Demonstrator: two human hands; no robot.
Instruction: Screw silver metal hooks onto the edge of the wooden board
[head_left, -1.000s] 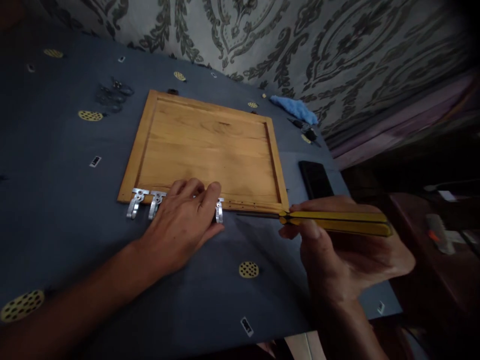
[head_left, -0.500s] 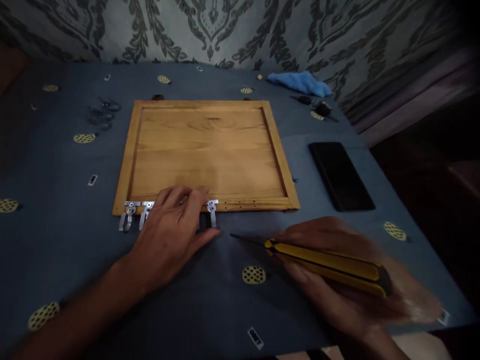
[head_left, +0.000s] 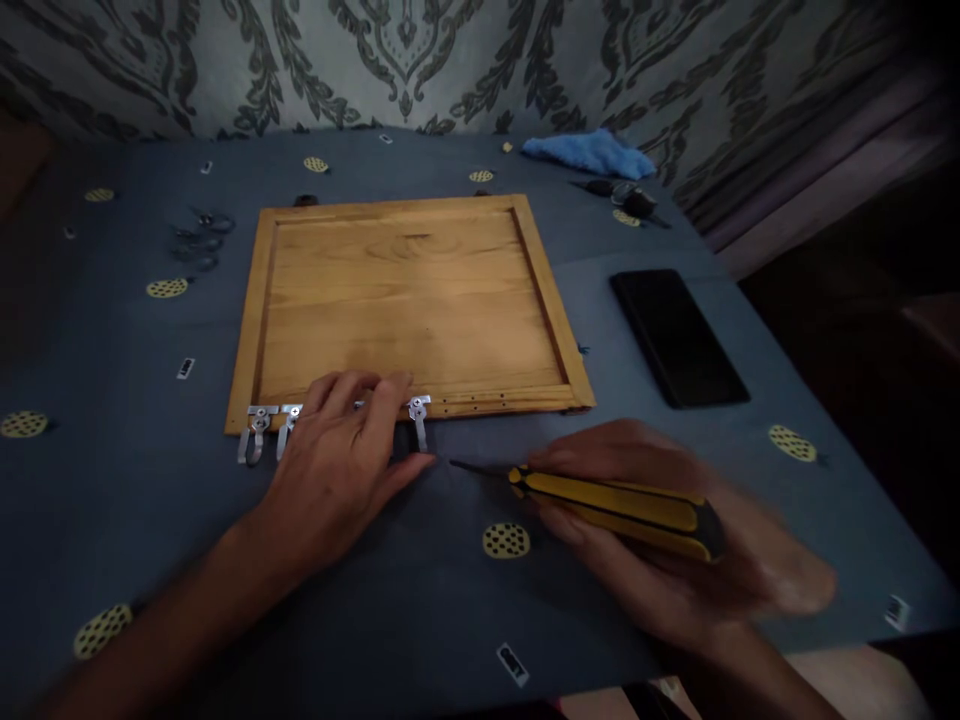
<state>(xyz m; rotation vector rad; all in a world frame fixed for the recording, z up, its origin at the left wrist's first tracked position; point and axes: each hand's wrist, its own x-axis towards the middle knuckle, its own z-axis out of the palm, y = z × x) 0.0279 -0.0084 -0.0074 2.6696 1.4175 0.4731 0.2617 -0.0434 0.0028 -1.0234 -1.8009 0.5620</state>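
A framed wooden panel (head_left: 412,300) lies flat on the table. Silver double metal hooks (head_left: 259,422) are lined up along its near edge, with another hook (head_left: 420,410) farther right. My left hand (head_left: 330,470) holds the near edge, its fingers bent over the rail and covering the middle hooks, thumb stretched to the right. Right of that last hook the rail has several small dark holes. My right hand (head_left: 645,540), blurred, is closed on a yellow-and-black screwdriver (head_left: 615,502); its thin tip points left, near my left thumb, and appears apart from the panel.
Loose dark metal hooks (head_left: 199,240) lie left of the panel. A black phone (head_left: 679,338) lies to its right, and a blue cloth (head_left: 592,153) beside a dark tool (head_left: 626,198) at the back right. The patterned tablecloth (head_left: 420,630) ends at the right edge; a wall stands behind.
My right hand and the screwdriver have moved left and slightly up. My left hand keeps its place on the panel. The whole view has shifted slightly.
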